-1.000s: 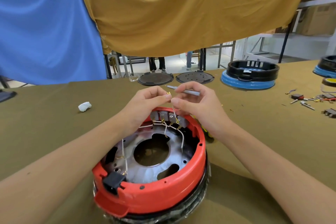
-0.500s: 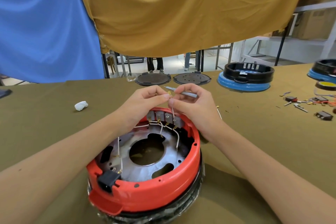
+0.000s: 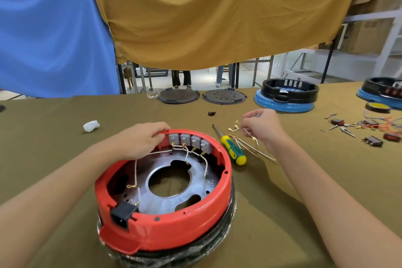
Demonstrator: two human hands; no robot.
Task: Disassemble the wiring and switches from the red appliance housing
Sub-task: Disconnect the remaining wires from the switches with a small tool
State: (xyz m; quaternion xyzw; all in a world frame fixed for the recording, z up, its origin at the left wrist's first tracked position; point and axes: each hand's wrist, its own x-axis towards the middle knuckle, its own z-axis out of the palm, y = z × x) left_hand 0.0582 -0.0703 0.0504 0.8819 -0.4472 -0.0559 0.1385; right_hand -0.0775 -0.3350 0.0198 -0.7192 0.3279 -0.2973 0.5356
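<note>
The left hand [image 3: 141,139] has dropped onto the far rim of the red housing [image 3: 165,230], fingers curled over it beside the grey switches [image 3: 188,140]. Right of the housing, the right hand [image 3: 260,126] has carried off a freed wire [image 3: 250,134], pinched above the screwdriver [image 3: 232,151]; several wires remain.

Both forearms showing bare from frame edge to wrist, no sleeves in view. Left hand [image 3: 139,139] and right hand [image 3: 261,126] wearing no gloves, rings, watch or bands. Fingers [image 3: 247,120] bare, nails looking short; finer detail blurring out.
</note>
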